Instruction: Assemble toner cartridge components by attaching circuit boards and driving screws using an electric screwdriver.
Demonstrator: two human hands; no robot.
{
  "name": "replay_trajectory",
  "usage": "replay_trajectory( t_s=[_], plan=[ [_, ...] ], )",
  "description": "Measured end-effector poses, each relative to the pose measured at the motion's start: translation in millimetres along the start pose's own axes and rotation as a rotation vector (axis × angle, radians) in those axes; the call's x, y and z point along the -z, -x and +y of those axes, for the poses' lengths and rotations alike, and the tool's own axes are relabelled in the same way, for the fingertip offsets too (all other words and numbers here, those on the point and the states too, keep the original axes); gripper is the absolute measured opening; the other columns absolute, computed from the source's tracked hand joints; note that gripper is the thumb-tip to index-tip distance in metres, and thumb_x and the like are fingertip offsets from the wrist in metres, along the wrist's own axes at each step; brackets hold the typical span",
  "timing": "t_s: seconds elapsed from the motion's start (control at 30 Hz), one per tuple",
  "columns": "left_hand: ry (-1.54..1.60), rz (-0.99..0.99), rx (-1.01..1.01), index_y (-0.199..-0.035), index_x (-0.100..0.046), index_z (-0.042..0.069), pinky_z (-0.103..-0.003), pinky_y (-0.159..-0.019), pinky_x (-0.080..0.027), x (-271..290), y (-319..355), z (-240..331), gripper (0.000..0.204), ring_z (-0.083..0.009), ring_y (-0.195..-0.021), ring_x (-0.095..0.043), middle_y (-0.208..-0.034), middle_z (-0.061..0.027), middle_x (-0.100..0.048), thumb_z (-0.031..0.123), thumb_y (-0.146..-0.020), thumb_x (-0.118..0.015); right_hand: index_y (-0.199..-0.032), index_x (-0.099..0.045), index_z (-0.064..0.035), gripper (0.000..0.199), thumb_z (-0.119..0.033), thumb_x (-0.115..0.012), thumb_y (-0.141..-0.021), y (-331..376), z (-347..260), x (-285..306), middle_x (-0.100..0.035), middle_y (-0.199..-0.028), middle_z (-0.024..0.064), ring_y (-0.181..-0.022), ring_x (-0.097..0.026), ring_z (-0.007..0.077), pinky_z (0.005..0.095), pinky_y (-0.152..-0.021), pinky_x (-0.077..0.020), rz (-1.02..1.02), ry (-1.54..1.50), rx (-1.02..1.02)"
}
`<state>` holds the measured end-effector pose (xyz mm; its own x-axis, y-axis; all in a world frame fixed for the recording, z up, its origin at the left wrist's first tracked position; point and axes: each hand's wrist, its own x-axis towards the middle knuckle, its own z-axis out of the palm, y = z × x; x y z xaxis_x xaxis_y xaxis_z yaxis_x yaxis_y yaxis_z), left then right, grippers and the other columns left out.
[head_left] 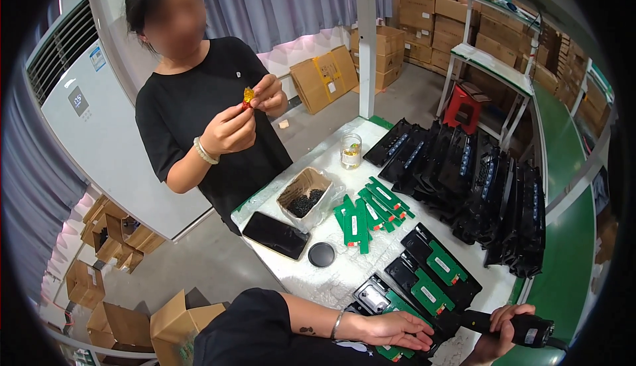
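My left hand (397, 329) rests palm up with fingers stretched out, over the nearest black plastic housing and its green circuit board (395, 353). Any small part in its palm is too small to make out. In my right hand (507, 326) is a black electric screwdriver (535, 331), lying nearly level with a cable at its right end. Its tip is hidden among the dark housings. Beyond my hands, more black housings (399, 272) lie in a row, with green boards (429, 293) set in them.
Loose green boards (354, 223) lie mid-table, beside an open box (318, 182) of small dark parts. A phone (276, 235), round black lid (321, 255) and clear jar (351, 151) stand around it. Stacked black housings (457, 187) fill the right. Opposite, a person holds a yellow-red wrapper (248, 98).
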<state>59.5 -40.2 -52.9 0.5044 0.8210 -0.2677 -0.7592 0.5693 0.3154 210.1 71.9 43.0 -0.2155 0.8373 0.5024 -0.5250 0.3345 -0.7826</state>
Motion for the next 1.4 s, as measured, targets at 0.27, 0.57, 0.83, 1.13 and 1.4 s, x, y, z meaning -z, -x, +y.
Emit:
replay_trajectory(
  t_s=[0.27,0.57,0.83,1.13,1.4],
  plan=[
    [-0.1,0.016,-0.043,-0.098,-0.053,0.002,-0.021,-0.071,-0.049,-4,-1,-12,0.024,-0.0127,-0.078,-0.059,-0.086,-0.0065,-0.059,0.024,-0.091,-0.046,-0.095,-0.04,-0.0035,0.032,-0.013,-0.059,-0.071,11,-8,13,-0.038,-0.059,0.0007,-0.047,-0.035,0.0075,0.0192,-0.047,-0.0296,0.013,0.024,-0.014],
    [-0.263,0.307,-0.082,-0.107,-0.055,-0.002,-0.021,-0.069,-0.048,-20,21,26,0.024,-0.0108,-0.075,-0.058,-0.085,-0.0066,-0.06,0.012,-0.087,-0.053,-0.092,-0.042,-0.0033,0.024,-0.01,-0.052,-0.072,-8,19,7,-0.035,-0.059,0.0007,-0.05,-0.032,0.0093,0.0238,-0.05,-0.0283,0.091,0.039,-0.05],
    [-0.13,0.239,-0.11,-0.099,-0.055,-0.002,-0.019,-0.059,-0.052,-5,5,23,0.018,-0.0144,-0.07,-0.062,-0.085,-0.011,-0.062,0.012,-0.088,-0.051,-0.093,-0.046,0.0033,0.025,0.005,-0.049,-0.068,-6,23,34,-0.049,-0.061,0.0056,-0.046,-0.042,0.0125,0.0265,-0.046,-0.0388,0.043,-0.007,-0.05],
    [-0.08,0.316,-0.148,-0.103,-0.053,-0.003,-0.019,-0.06,-0.052,-13,-4,35,0.022,-0.0124,-0.069,-0.061,-0.086,-0.0108,-0.062,0.013,-0.091,-0.046,-0.092,-0.047,0.0045,0.025,0.006,-0.05,-0.068,-13,44,38,-0.05,-0.061,0.006,-0.046,-0.046,0.0125,0.0258,-0.046,-0.041,0.039,0.038,-0.077],
    [-0.067,0.219,-0.122,-0.094,-0.054,-0.001,-0.021,-0.063,-0.053,1,-3,32,0.013,-0.014,-0.071,-0.062,-0.085,-0.0123,-0.061,0.01,-0.088,-0.05,-0.091,-0.047,-0.0006,0.023,-0.002,-0.049,-0.068,-17,46,31,-0.045,-0.06,0.0056,-0.046,-0.037,0.0119,0.0287,-0.048,-0.0361,-0.053,0.2,-0.139]
  ],
)
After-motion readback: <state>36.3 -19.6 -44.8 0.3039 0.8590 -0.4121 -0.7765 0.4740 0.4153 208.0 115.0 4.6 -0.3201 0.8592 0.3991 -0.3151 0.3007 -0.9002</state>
